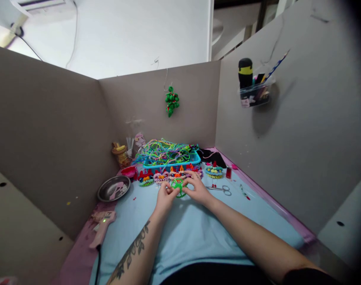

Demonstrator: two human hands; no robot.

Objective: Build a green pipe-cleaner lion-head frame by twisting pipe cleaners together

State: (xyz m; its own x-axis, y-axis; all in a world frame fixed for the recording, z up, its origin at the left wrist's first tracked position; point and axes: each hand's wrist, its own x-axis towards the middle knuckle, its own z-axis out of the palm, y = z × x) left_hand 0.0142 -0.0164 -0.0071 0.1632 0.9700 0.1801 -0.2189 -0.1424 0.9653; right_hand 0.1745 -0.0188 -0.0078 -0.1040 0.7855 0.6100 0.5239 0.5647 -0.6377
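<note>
Above the blue cloth, both of my hands pinch a bright green ring-shaped piece [177, 184] that looks made of fuzzy pipe cleaner. My left hand [166, 195] grips its left side between thumb and fingers. On the right side, my right hand [197, 190] holds it with the thumb at its front and the fingers curved over the top. Parts of the piece are covered by my fingertips. Just behind it stands a row of colourful fuzzy figures, among them a pink one [161, 177] and a yellow-and-blue one [214, 171].
A blue tray [172, 166] heaped with pipe cleaners stands at the back. Scissors [223, 189] lie to the right. On the left are a metal bowl [104, 190] and a pink glue gun [103, 229] with a cord. Grey panels [168, 130] enclose the table.
</note>
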